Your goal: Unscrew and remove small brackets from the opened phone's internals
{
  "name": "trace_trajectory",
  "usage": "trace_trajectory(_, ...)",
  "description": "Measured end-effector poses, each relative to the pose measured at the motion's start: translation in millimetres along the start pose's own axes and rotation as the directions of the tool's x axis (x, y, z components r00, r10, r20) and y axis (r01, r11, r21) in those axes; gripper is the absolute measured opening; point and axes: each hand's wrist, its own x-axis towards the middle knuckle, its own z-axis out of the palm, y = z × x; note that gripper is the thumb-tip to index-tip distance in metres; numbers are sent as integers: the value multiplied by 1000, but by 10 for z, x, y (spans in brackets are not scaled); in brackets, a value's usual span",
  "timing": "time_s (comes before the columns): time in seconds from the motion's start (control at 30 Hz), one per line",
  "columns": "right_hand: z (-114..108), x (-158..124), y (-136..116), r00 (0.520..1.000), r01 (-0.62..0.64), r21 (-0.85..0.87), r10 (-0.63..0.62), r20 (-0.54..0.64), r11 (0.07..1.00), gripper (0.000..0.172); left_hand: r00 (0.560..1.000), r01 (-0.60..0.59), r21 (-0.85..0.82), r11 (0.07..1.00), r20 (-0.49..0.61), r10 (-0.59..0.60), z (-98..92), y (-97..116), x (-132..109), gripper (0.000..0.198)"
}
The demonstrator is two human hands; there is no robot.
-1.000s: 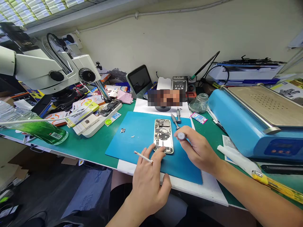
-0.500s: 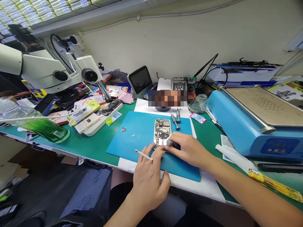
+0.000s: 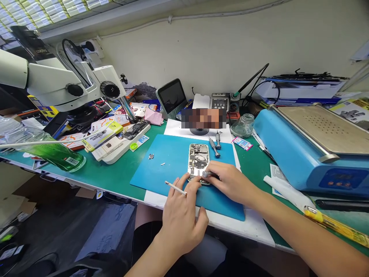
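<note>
An opened phone (image 3: 198, 157) lies on the blue mat (image 3: 173, 148), its inner parts bare. My left hand (image 3: 181, 213) rests at the phone's lower end, fingertips touching its edge. Between two of its fingers is a white cigarette (image 3: 176, 187) with a dark, ashy tip. My right hand (image 3: 227, 179) pinches a small grey screwdriver (image 3: 206, 174) over the lower right of the phone; its tip is hidden. Two more grey screwdrivers (image 3: 213, 147) lie above the phone. A tiny metal part (image 3: 151, 156) and a small white piece (image 3: 163, 164) sit left of it.
A microscope (image 3: 57, 84) overhangs the cluttered left side, by a green bottle (image 3: 65, 154). On the right stands a blue heating plate machine (image 3: 294, 154), with a yellow cutter (image 3: 331, 223) in front. A glass jar (image 3: 243, 125) and a soldering station (image 3: 220, 103) are at the back.
The camera view has shifted slightly. The grey screwdriver's top looks tilted a little more in my right fingers; my left hand stays put with the cigarette.
</note>
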Motion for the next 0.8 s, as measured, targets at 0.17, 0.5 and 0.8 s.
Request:
trace_trajectory(0.17, 33, 20, 16, 1000, -2, -23, 1, -12, 1000, 18, 1000, -1, -4, 1000, -5, 1, -8, -1, -3, 57)
trace_trajectory(0.5, -193, 2, 242, 989, -100, -87, 89, -118, 991, 22, 1000, -8, -25, 1000, 0, 8, -11, -16, -14, 57)
trace_trajectory(0.8, -244, 30, 298, 986, -142, -80, 133, -104, 987, 23, 1000, 14, -67, 998, 16, -13, -104, 15, 39, 53)
